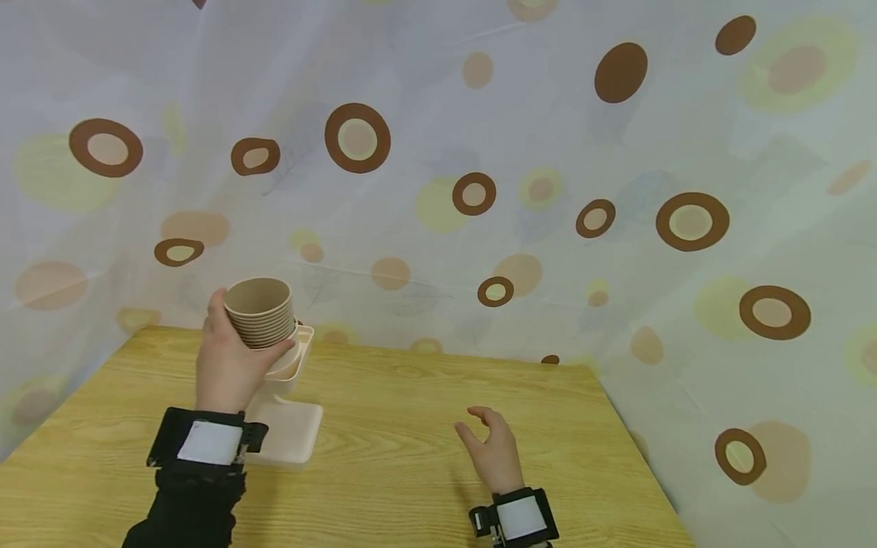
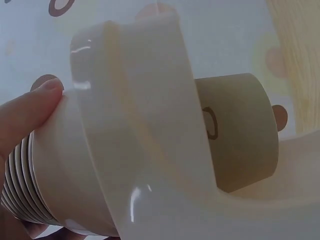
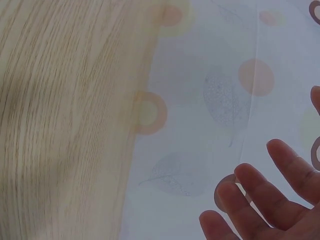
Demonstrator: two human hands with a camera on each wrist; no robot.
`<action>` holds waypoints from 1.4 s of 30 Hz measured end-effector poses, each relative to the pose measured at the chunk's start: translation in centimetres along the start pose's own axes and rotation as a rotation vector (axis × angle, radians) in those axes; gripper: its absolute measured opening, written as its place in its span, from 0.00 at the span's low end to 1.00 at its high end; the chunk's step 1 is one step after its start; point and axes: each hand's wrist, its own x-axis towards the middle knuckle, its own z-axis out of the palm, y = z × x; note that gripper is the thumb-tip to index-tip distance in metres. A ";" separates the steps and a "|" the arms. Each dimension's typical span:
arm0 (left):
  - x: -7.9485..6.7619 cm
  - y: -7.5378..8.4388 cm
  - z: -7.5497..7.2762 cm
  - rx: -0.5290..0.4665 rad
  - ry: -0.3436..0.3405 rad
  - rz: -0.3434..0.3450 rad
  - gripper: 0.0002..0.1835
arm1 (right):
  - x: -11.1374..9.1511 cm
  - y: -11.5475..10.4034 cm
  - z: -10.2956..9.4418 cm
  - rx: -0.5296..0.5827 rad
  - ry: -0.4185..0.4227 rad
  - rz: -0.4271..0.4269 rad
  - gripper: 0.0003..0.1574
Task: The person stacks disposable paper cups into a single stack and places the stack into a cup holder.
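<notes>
In the head view my left hand [image 1: 229, 365] grips a stack of beige paper cups [image 1: 260, 316], thumb on one side and fingers on the other, the wide mouths tilted up. The stack overlaps a white plastic holder [image 1: 304, 346] with a flat base [image 1: 291, 438] on the table. In the left wrist view the cups stand at the white ring [image 2: 145, 120], and a narrow cup end [image 2: 240, 132] shows beyond it. My thumb [image 2: 30, 112] lies along the cup wall. My right hand [image 1: 496, 457] hovers over the table with fingers loosely curved, holding nothing.
The wood-grain table [image 1: 404, 457] runs across the front. Behind it and along the sides hangs a pale sheet [image 1: 425, 251] printed with brown and yellow circles, meeting the table at its back edge.
</notes>
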 end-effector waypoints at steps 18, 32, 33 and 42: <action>-0.4 0.4 0.6 0.021 0.046 -0.008 0.57 | 0.0 0.3 0.2 -0.002 0.005 0.008 0.27; 0.0 0.6 0.6 -0.034 0.076 -0.038 0.53 | -0.1 0.5 0.1 -0.006 0.002 0.010 0.28; 0.0 0.6 0.5 -0.041 0.083 -0.031 0.51 | -0.1 0.5 0.1 -0.006 0.001 0.011 0.28; 0.2 0.6 0.2 -0.077 0.036 -0.012 0.45 | 0.0 0.7 0.2 -0.007 0.006 0.006 0.27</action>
